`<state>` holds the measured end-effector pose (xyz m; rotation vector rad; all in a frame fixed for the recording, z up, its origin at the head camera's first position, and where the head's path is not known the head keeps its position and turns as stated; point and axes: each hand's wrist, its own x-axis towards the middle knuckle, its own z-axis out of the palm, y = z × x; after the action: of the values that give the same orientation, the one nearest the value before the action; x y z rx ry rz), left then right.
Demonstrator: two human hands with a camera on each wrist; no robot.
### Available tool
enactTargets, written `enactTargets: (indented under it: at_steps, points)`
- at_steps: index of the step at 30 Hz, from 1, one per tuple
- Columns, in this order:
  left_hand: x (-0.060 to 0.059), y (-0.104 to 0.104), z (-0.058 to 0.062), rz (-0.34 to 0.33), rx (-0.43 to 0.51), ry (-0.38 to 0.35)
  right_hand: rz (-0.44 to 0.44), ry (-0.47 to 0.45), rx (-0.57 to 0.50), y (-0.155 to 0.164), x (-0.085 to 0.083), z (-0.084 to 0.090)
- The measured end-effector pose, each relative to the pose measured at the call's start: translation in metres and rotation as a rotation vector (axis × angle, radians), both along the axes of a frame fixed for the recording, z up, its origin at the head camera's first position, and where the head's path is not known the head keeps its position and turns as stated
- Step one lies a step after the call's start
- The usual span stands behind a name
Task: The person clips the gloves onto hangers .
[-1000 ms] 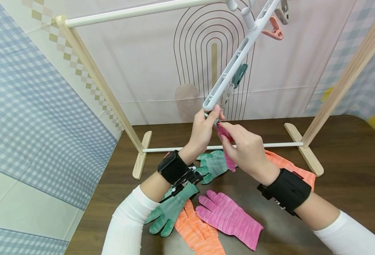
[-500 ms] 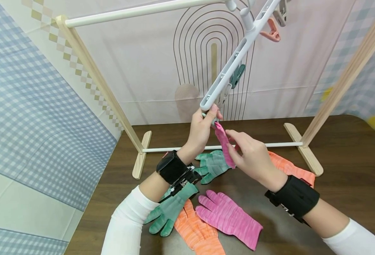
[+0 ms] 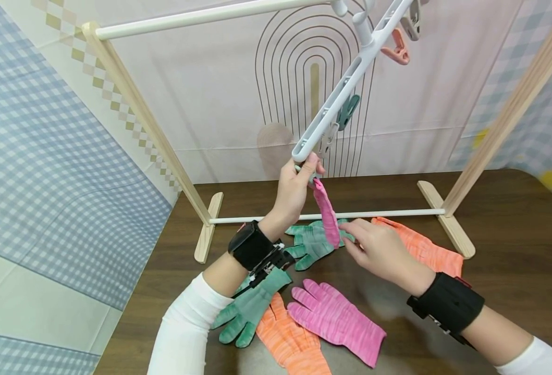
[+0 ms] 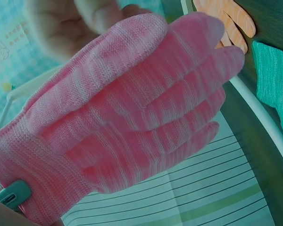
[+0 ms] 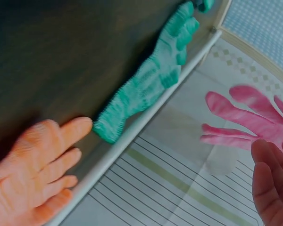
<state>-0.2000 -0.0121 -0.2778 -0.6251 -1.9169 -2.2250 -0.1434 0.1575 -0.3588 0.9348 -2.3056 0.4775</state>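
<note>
- The left hand (image 3: 299, 188) was raised at the low end of the tilted white hanger (image 3: 346, 86), its fingers pinching a green clip (image 4: 10, 194) onto the cuff of a pink glove (image 3: 326, 212).
- The glove hung down from that clip, above the far part of the table (image 3: 515, 245).
- The right hand (image 3: 379, 249) was just beside the glove's fingertips, fingers loosely spread and holding nothing.
- The clip looked to bite only the cuff's edge; if so, the glove could have slipped out when the pinch eased.
- The hanger sat steeply tilted, so it might have swung once freed.
- A fallen glove would likely have landed among the green glove (image 3: 310, 244) and orange glove (image 3: 421, 250) below.
</note>
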Motion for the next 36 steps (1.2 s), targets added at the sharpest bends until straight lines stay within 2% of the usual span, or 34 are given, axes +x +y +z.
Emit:
enactTargets:
  at_steps: [9, 23, 36]
  points:
    - [-0.002, -0.002, -0.001, 0.011, 0.002, -0.012, 0.039, -0.061, 0.085, 0.010, 0.010, -0.012]
    - [-0.004, -0.004, -0.002, 0.020, -0.004, -0.006, 0.073, -0.094, 0.181, 0.026, 0.029, -0.023]
    - [-0.005, -0.006, -0.002, 0.039, -0.008, -0.004, 0.177, -0.139, 0.250, 0.034, 0.044, -0.035]
